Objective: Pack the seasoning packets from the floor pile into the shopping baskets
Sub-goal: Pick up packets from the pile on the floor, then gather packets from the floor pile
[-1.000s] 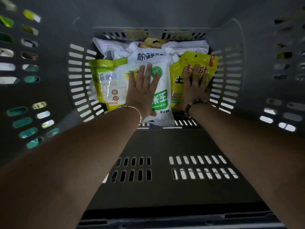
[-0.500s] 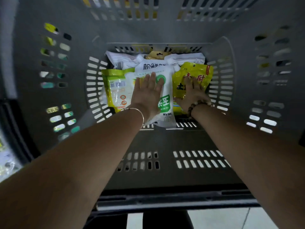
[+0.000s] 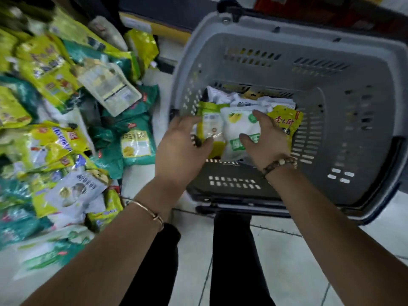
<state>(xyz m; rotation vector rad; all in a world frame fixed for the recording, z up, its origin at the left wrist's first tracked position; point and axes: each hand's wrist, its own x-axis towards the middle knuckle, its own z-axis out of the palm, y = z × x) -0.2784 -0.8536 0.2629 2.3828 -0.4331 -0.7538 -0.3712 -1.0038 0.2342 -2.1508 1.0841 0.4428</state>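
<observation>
Your left hand and right hand are slack-fingered and hold nothing over the basket. Packed packets lie just under your fingertips. The pile is left of your left hand. They're likely light, floppy, slick film, so pinch an edge seam.
</observation>
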